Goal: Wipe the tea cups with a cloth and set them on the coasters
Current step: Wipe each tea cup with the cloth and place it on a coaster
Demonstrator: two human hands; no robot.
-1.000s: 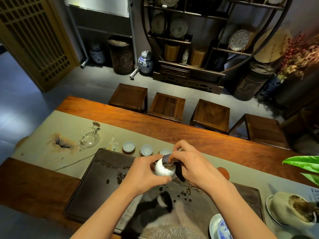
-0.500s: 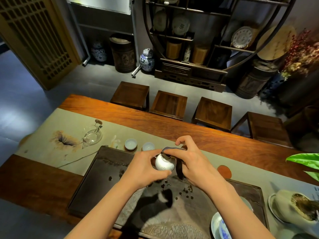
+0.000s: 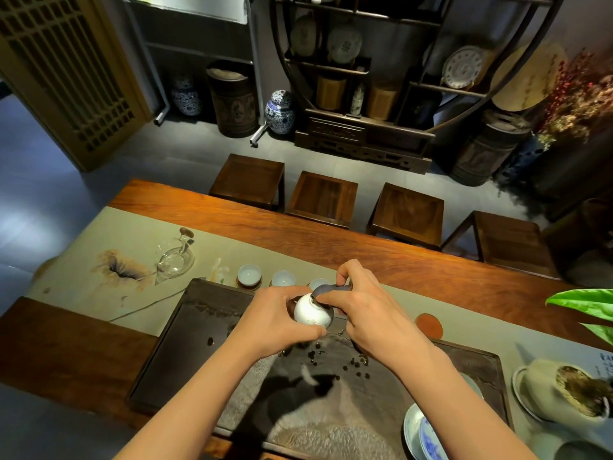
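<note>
My left hand [image 3: 278, 322] holds a small white tea cup [image 3: 311, 314] on its side above the dark tea tray [image 3: 185, 346]. My right hand [image 3: 361, 310] pinches a dark cloth [image 3: 331, 288] that is pressed into the cup's mouth. Behind the hands, three pale cups stand in a row on the table runner: the left cup [image 3: 249, 273] sits on a brown coaster, the middle cup [image 3: 283, 278] beside it, the third cup [image 3: 318, 283] partly hidden by my hands. An empty reddish-brown coaster [image 3: 429, 325] lies to the right.
A glass pitcher [image 3: 175, 258] stands on the runner at the left. A blue-and-white bowl [image 3: 421, 433] and a tipped pot with tea leaves [image 3: 564, 393] sit at the right, under green leaves [image 3: 587, 303]. Four wooden stools [image 3: 323, 197] line the table's far side.
The cup has turned a little in my left hand while the cloth in my right hand shifted over its rim. Both hands stay above the tray.
</note>
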